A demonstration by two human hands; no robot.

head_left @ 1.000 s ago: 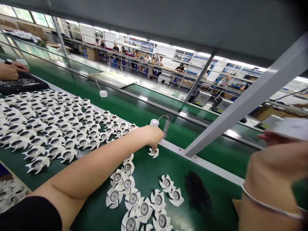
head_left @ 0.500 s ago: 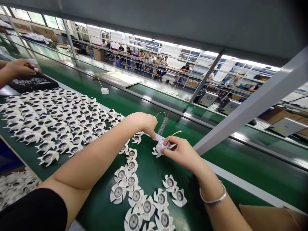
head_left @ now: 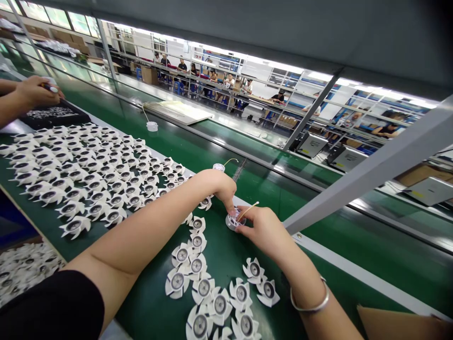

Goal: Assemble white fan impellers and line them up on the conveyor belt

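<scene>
White round housing (head_left: 230, 225), one, squat: sitting low at the green table (head_left: 219, 250), between the two hands. Its open face is looking up, its broad width is lying roughly level, and its pale cord (head_left: 250, 208) is pointing right and far.

Right hand (head_left: 264, 229), one: thumb and fingers are gripping the housing's right side.

Left hand (head_left: 223, 186), one: reaching down from the far left, its fingertips touching the housing; whether they are gripping anything, one cannot tell.

Change from half a second ago: the housing is now sitting more level, its rim showing as a ring, and the blades are no longer jutting out at its near left.

Loose fan wheels (head_left: 220, 304), many: lying near and left.

Second housing (head_left: 218, 167), one: standing beyond the left hand.
</scene>
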